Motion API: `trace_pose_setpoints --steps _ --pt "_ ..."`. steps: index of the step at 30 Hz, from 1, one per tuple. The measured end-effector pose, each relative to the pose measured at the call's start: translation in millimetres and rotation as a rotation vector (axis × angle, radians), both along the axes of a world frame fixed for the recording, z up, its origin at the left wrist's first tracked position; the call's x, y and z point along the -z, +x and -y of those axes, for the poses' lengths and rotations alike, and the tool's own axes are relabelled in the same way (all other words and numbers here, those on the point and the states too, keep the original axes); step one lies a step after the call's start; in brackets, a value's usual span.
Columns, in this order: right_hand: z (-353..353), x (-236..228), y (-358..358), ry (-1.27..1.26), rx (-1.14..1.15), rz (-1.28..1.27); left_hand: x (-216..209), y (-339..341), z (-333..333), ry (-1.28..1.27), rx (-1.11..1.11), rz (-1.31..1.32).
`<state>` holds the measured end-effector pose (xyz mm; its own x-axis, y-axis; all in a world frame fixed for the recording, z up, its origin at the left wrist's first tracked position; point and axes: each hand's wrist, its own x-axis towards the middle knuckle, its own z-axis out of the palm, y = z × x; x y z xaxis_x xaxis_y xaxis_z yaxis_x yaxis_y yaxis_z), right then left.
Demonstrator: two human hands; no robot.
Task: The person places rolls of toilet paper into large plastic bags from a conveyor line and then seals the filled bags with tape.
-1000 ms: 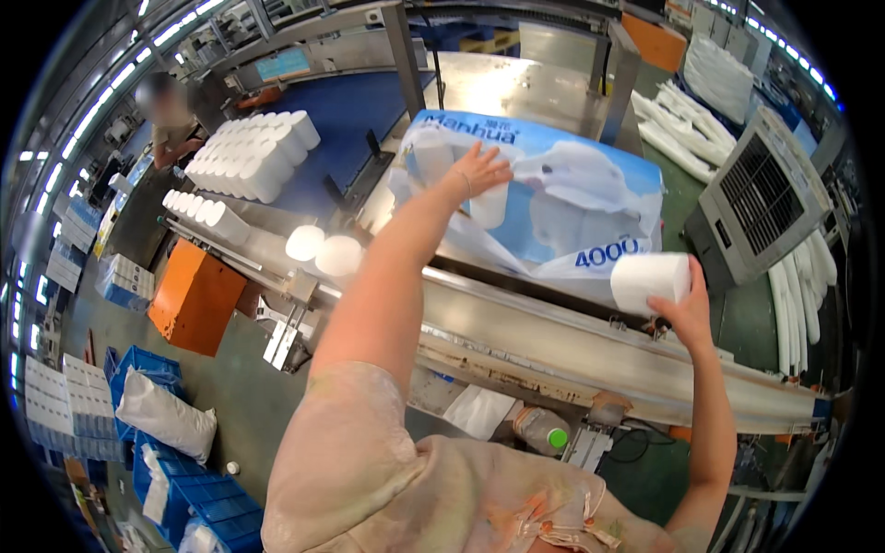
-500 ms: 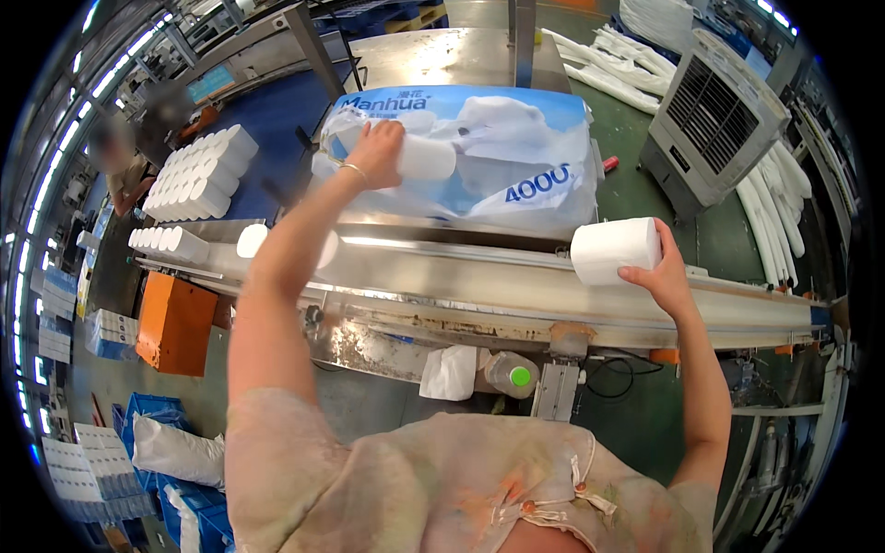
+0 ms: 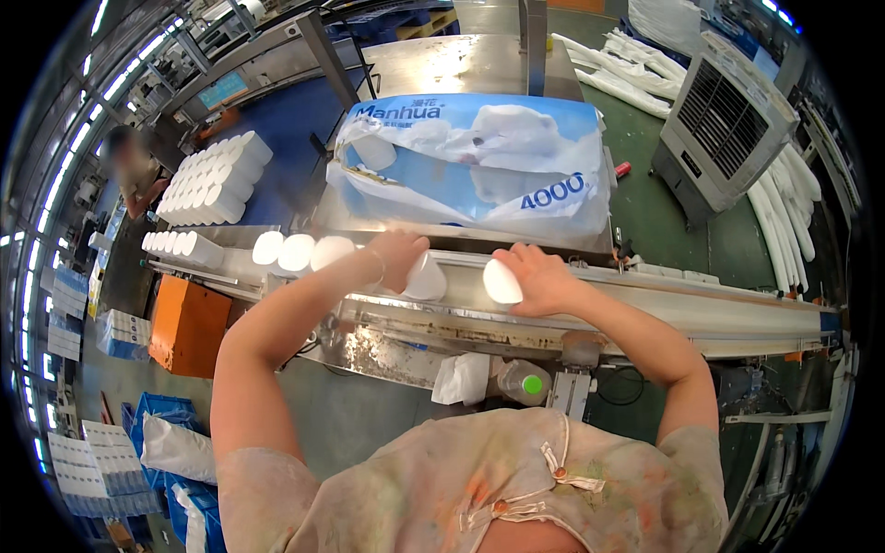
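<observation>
Matt paper rolls (image 3: 427, 279), glossy plastic pack (image 3: 493, 161)

We see bright light; ceiling lights (image 3: 99, 17) streak the left rim; glare whitens the metal table (image 3: 438, 63); edges bend toward black corners; a co-worker's head (image 3: 126, 152) is blurred.

Blue lettering (image 3: 398, 112), upper left, and a blue number (image 3: 553, 191), lower right, on the plastic pack (image 3: 466, 164)

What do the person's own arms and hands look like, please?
The left hand and right hand wear no gloves. A thin, pale bracelet circles the left wrist. Short, loose, softly mottled beige fabric sleeves end above the elbows.
</observation>
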<state>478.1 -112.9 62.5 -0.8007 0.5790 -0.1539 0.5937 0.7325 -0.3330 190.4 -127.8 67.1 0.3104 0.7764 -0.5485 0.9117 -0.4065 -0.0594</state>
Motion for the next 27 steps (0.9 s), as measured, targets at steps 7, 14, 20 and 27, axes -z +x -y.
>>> trace_pose_setpoints --steps 7,14,20,27 --pt "-163.1 50.1 -66.7 -0.184 0.097 -0.333 -28.9 -77.1 -85.0 0.407 -0.471 0.838" --pt "-280.4 67.5 -141.6 0.194 0.669 -0.337 6.3 -130.3 -216.8 0.298 -0.853 0.510" --pt "-355.6 19.1 -195.4 0.071 0.532 -0.239 18.6 -168.5 -261.3 0.584 -0.676 0.775" --pt "-342.1 27.0 -218.3 -0.073 0.332 -0.198 41.7 -179.0 -259.9 0.368 -0.475 0.449"
